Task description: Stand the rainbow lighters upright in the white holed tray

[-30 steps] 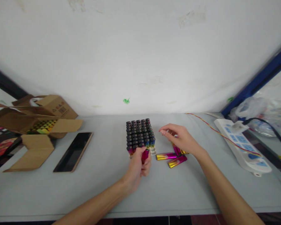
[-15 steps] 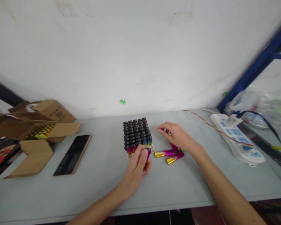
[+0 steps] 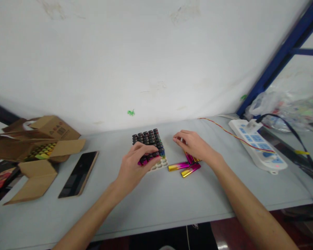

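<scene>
Black-topped lighters (image 3: 146, 137) with shiny coloured bodies stand upright in rows in a white tray (image 3: 160, 165), whose near holes show bare at the front right. My left hand (image 3: 135, 159) reaches over the tray's near side, its thumb and fingers closed about several purple lighters (image 3: 153, 155); its fingers partly hide them. To the right, my right hand (image 3: 191, 144) hovers by a few loose purple-and-gold lighters (image 3: 190, 170), fingers loosely curled and thumb apart. I see nothing between its fingertips. Its palm covers part of the loose lighters.
A black phone (image 3: 78, 174) lies left on the grey table (image 3: 156, 205). Beyond it stands an open cardboard box (image 3: 67, 147) holding yellowish lighters. On the right are a white power strip (image 3: 258, 146), a red-yellow wire (image 3: 224, 129) and plastic bags (image 3: 273, 107).
My left hand has moved left and up, from holding one purple lighter before the tray to gripping lighters at its near side. My right hand stays near the loose lighters. The view has shifted slightly.
</scene>
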A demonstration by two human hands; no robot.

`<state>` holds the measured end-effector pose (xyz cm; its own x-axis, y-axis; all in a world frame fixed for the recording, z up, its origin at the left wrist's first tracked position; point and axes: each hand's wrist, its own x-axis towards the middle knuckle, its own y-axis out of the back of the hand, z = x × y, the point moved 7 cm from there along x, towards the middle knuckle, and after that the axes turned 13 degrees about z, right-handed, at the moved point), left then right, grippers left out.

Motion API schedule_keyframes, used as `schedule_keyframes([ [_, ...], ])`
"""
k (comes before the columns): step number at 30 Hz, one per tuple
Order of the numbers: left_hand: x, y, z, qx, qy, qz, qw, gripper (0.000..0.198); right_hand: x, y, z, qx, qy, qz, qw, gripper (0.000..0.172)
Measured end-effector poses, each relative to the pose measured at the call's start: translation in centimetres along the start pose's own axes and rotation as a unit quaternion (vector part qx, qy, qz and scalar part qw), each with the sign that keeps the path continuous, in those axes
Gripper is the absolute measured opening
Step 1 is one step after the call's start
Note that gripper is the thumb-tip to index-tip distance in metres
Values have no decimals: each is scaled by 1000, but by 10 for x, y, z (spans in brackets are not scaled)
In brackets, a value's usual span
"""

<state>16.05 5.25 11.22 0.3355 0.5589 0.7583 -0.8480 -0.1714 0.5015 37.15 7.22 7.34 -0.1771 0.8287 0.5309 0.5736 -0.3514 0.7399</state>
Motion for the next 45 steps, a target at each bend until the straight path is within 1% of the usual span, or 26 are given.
schedule_keyframes([
  [2,-3,-7,-9,31,-2,-15,999,14,0,1,2,-4,-3,2,1000,24],
  [5,-10,-14,-14,53,-35,-27,998,14,0,0,6,-6,-7,0,1000,25],
  [8,-14,-16,-13,54,-65,-23,996,12,0,0,8,-6,-10,-1,1000,26],
  [15,-12,-18,-9,75,-76,-38,994,14,0,7,17,-11,-15,12,1000,27],
  [20,-15,-18,-8,71,-86,-18,994,9,-1,22,32,-21,-40,15,999,26],
  [22,-15,-17,-9,72,-76,-14,994,9,-3,31,43,-32,-63,23,997,24],
  [24,-16,-17,-9,81,-68,-14,994,9,-7,36,54,-32,-92,14,995,21],
  [27,-19,-19,-6,97,-88,-21,991,7,-17,30,66,-19,-120,-43,992,21],
  [30,-23,-17,-3,118,-115,8,986,3,-23,15,65,-22,-109,-93,989,28],
  [32,-24,-15,-3,145,-130,33,980,7,-24,6,58,-17,-98,-113,989,30],
  [34,-23,-15,-1,183,-145,39,971,10,-25,0,53,-15,-106,-129,986,29],
  [37,-20,-9,12,224,-162,58,959,21,-24,-6,49,-30,-131,-141,981,28],
  [39,-19,0,26,208,-153,81,963,28,-23,-8,48,-39,-130,-144,980,28],
  [41,-20,5,40,136,-130,77,979,26,-21,-12,45,-38,-114,-143,982,26],
  [43,-25,-1,52,36,-106,28,993,21,-20,-16,43,-31,-103,-140,984,23],
  [45,-33,-14,58,-31,-74,-30,996,17,-20,-19,42,-26,-112,-144,983,15],
])
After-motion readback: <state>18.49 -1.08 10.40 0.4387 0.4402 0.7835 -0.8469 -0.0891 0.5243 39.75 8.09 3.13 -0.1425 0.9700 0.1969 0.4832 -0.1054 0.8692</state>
